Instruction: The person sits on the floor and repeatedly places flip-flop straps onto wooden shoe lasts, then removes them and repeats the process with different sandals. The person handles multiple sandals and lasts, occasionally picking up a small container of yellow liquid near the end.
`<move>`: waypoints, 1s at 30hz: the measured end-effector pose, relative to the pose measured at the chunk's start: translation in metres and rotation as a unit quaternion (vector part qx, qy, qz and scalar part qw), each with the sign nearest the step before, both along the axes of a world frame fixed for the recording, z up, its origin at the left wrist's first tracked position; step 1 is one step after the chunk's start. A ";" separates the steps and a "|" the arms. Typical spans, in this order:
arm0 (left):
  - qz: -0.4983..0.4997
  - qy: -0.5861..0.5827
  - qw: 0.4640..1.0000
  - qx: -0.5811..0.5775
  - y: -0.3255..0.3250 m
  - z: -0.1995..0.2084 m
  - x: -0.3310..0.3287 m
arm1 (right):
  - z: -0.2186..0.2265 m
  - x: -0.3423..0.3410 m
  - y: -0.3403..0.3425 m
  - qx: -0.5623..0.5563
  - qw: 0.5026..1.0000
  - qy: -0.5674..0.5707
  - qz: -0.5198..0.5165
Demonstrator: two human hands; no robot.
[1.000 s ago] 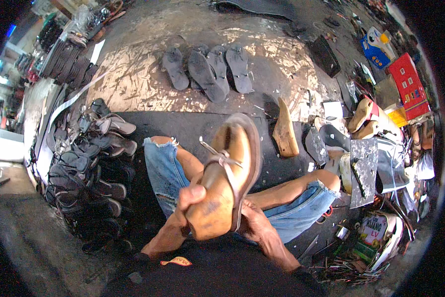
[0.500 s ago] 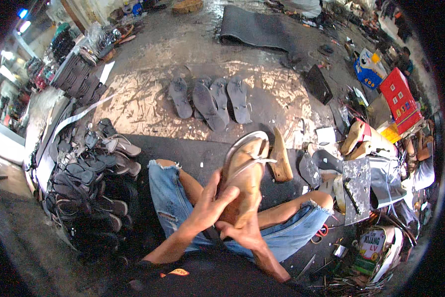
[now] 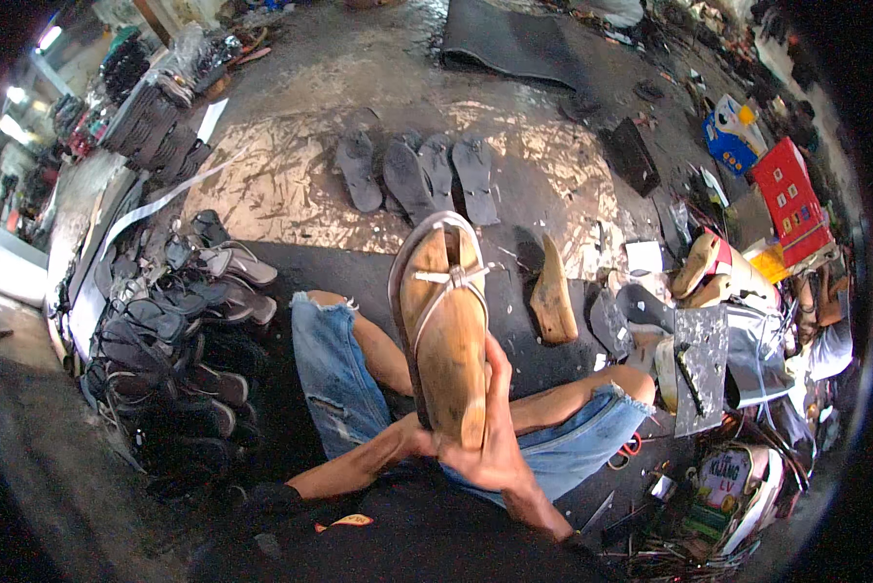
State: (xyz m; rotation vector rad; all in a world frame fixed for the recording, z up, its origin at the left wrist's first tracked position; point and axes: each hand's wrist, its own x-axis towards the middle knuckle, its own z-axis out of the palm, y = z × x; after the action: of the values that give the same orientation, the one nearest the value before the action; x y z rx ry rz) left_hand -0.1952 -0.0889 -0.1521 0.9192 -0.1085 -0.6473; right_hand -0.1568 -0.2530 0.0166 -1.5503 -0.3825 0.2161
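A thong sandal [image 3: 397, 308] with thin pale straps and a small bow is fitted on a wooden shoe last [image 3: 451, 360], held up in front of me with its toe pointing away. My right hand [image 3: 490, 459] grips the heel end from below, its fingers running up along the right side. At the lower left of the heel, my left hand [image 3: 417, 437] is pressed to the sandal; most of its fingers are hidden behind it. Another wooden last [image 3: 553, 299] stands on the dark mat to the right of the held one.
Several dark sandals [image 3: 363, 180] lie in a row on the brown-stained board [image 3: 261, 199]. To the left is a heap of sandals [image 3: 155, 340]. On my right are red-handled scissors [image 3: 631, 447], a tin can [image 3: 723, 496], a red box [image 3: 791, 204] and more lasts [image 3: 699, 267].
The sandal on its last has swung left and turned so the bow and straps face me. My left hand has slid from its side down to the heel; my right fingers now reach up its right side.
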 end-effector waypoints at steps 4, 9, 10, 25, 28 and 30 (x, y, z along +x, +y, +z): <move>0.191 -0.034 0.981 -0.027 0.002 0.059 0.036 | -0.022 0.013 -0.007 0.018 0.997 0.045 -0.057; 0.358 0.054 0.926 0.102 -0.001 0.060 0.059 | -0.057 0.018 0.033 -0.126 0.986 -0.032 -0.108; 0.387 -0.019 0.898 0.210 0.012 0.027 0.067 | -0.058 0.009 0.038 -0.059 0.994 0.015 -0.086; 0.224 -0.137 0.921 0.289 0.077 0.144 0.066 | -0.006 0.151 -0.005 0.097 0.989 0.109 -0.027; 0.209 -0.100 0.934 0.270 0.090 0.120 0.054 | -0.006 0.168 0.007 -0.060 0.993 0.097 -0.014; 0.177 -0.068 0.922 0.336 0.111 0.113 0.036 | -0.023 0.169 0.014 -0.054 0.989 0.140 0.014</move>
State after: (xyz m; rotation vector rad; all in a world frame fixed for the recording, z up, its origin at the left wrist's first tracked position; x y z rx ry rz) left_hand -0.1589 0.0225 -0.0388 1.6048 0.1704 -0.2710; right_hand 0.0121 -0.2386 -0.0065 -1.5956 -0.1721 0.4770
